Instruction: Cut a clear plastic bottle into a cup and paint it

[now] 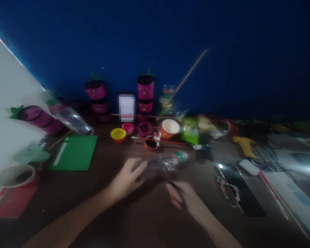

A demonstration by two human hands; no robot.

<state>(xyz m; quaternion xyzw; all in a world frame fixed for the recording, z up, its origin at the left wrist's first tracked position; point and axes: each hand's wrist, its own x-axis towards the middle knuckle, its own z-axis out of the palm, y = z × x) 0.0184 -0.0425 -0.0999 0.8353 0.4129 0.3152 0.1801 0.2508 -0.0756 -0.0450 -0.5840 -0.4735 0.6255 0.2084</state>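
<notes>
A clear plastic bottle (169, 161) with a green band near one end lies on its side on the dark table, its neck pointing right. My left hand (129, 177) is closed around the bottle's left end. In my right hand (184, 198) is what looks like a pair of scissors (167, 171) with dark handles. Their slim blades reach up to the bottle's near side; motion blur hides whether they pass through the plastic.
Behind the bottle stand a paint cup (118, 135), a paper cup (169, 129) and a red brush (165, 140). Purple bottle figures (146, 91) line the blue wall. Green card (74, 153) lies left; a phone (241, 189) and a yellow glue gun (244, 145) lie right.
</notes>
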